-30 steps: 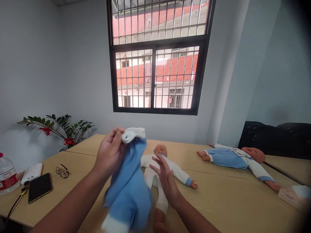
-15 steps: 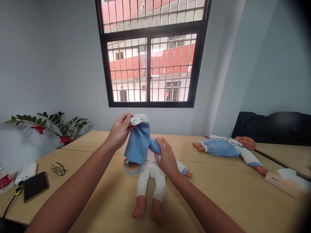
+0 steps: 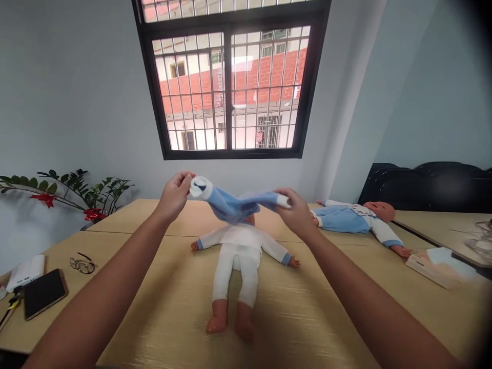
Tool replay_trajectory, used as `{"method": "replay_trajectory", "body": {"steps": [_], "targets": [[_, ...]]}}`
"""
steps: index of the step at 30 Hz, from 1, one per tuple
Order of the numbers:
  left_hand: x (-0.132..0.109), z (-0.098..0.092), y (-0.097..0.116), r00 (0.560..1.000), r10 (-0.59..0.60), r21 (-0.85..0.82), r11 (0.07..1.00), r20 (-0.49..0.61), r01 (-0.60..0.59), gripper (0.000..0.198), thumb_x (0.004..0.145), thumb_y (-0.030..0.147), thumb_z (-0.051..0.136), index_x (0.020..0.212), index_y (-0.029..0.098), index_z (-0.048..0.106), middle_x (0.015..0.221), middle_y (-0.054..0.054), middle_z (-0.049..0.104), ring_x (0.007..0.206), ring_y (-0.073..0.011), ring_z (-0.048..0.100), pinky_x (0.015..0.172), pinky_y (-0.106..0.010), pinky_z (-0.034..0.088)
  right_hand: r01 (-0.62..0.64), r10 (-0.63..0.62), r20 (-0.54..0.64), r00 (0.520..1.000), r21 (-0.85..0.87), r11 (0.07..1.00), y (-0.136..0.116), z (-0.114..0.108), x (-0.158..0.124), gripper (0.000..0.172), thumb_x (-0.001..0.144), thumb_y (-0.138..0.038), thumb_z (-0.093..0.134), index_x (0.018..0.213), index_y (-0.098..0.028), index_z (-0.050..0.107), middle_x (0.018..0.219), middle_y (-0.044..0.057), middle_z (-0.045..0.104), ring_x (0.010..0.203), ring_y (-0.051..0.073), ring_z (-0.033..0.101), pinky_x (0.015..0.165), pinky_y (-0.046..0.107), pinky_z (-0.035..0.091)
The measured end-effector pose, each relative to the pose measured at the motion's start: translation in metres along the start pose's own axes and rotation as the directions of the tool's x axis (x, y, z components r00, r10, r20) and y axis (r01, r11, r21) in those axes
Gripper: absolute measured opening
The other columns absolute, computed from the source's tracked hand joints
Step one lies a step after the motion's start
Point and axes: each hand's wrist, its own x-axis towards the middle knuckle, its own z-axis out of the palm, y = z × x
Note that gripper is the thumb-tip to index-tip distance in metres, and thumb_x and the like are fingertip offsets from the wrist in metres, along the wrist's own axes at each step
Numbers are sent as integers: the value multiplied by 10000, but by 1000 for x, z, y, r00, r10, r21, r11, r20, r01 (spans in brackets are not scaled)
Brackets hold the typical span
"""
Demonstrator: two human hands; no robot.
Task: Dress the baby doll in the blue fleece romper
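Small blue doll trousers (image 3: 232,204) with white cuffs stretch between my two hands, raised in the air. My left hand (image 3: 177,195) pinches one white cuff, whose opening faces me. At the other end, my right hand (image 3: 295,212) grips the second white cuff. Below them a baby doll (image 3: 238,266) lies on its back on the table, feet towards me and arms spread. It wears a white top with blue cuffs and white leggings. The held trousers cover most of its head.
A second doll (image 3: 346,218) in blue trousers lies at the right, beside a pale box (image 3: 438,266). On the left of the table (image 3: 154,318) are glasses (image 3: 82,264), a phone (image 3: 45,293) and a white power bank (image 3: 26,272). A plant (image 3: 77,197) stands behind.
My right hand has moved up and right and now holds a cuff. The trousers have gone from hanging down to being pulled out sideways, uncovering the doll's left-side arm and chest.
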Motion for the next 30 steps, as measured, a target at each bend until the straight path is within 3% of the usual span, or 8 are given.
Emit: {"method": "replay_trajectory", "body": {"steps": [2,4,8,10,15,18,23,30], "targets": [[-31,-8,7,979,-77,157,987,191,47,337,925,531,668,969,197,672,884,-5,638,762,-136,559,687,-238,455,108,-97,167,981,-59,992,-16,-14,-41,346,837,-258,606,1164,-223,716,1142,95,730,1040,269,660,855,390,537],[-71,-17,10,867,-245,323,941,435,104,348,943,537,634,930,192,677,897,-17,655,812,-164,584,731,-258,472,101,-66,373,925,-74,992,-29,-24,-92,359,847,-228,594,1180,-240,727,1080,99,742,972,267,680,844,399,540],[-147,-31,-7,352,-609,598,787,711,151,258,963,429,619,1072,216,716,992,-25,700,912,-188,634,785,-268,487,-62,90,778,622,-66,996,-39,-34,-187,359,851,-319,699,1206,-282,737,1146,90,744,1024,292,690,892,409,542],[-169,-30,-28,237,-660,649,749,713,134,251,914,378,681,1112,227,713,996,-25,715,899,-195,659,760,-266,494,-195,103,843,528,3,981,-30,-32,-210,442,842,-517,735,1224,-294,741,1168,90,746,1050,312,693,909,425,550],[-154,4,-96,666,-381,581,809,641,-96,261,968,373,603,1174,232,679,1214,-71,683,1150,-250,611,1024,-392,472,-303,272,566,779,-39,952,27,14,-175,499,1030,-561,412,1267,-234,705,1326,130,684,1265,318,601,1121,514,425],[-122,35,-136,782,-167,503,839,600,-207,361,967,385,615,1288,221,630,1399,-112,615,1342,-280,516,1176,-463,377,-239,312,394,864,-223,945,57,67,-130,529,1011,-486,462,1382,-143,616,1444,187,602,1381,344,498,1181,531,342],[-93,71,-173,760,-106,405,888,642,-218,587,941,485,655,1450,220,532,1544,-121,523,1455,-282,445,1233,-465,327,-159,286,392,875,-324,932,71,124,-106,312,967,-340,549,1143,-136,707,1260,174,700,1225,328,593,1112,491,395],[-86,65,-162,682,-189,373,918,706,-132,464,898,540,690,1205,193,671,1152,-66,718,971,-212,658,871,-320,495,-163,148,231,962,45,986,55,111,-127,282,1022,-418,470,1049,-203,651,1035,95,714,981,254,643,897,383,499]]}}
